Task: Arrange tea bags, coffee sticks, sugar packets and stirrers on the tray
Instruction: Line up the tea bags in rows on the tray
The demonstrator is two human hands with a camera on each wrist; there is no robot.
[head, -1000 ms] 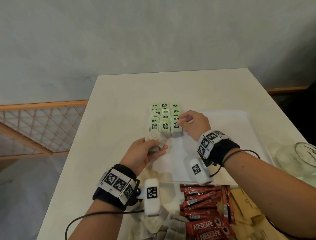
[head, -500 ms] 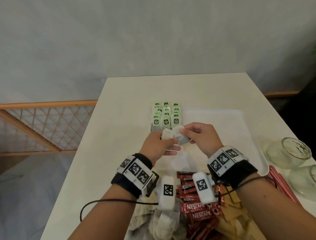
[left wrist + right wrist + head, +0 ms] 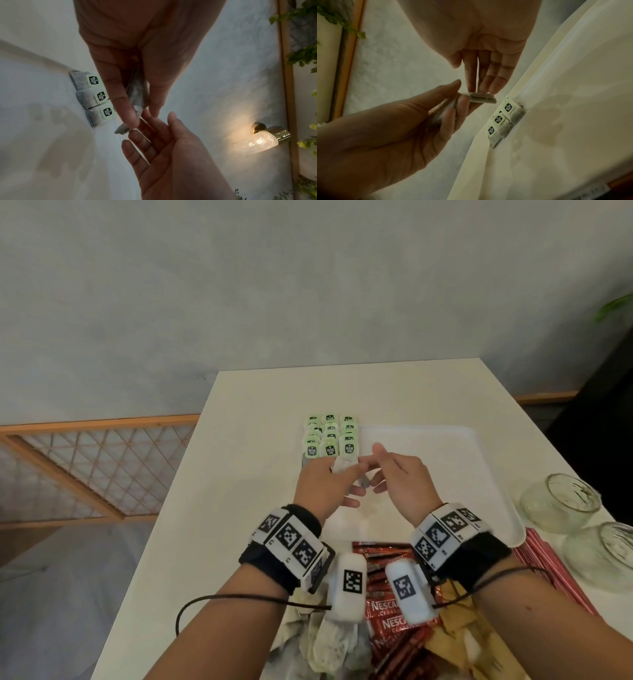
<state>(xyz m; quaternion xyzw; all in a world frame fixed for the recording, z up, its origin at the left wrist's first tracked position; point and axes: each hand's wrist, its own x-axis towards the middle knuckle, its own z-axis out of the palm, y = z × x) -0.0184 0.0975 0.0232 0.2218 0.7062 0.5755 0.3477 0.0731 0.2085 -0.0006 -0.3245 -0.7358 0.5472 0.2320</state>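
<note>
The left hand pinches a few loose tea bags between thumb and fingers. The right hand, a second ago setting a bag into the rows, has drawn back with straight fingers touching the held bags' tip, likely about to take the next one. At twelve o'clock from the hands, the green-tagged tea bag rows lie along the white tray's left edge. Coffee sticks wait at six o'clock.
</note>
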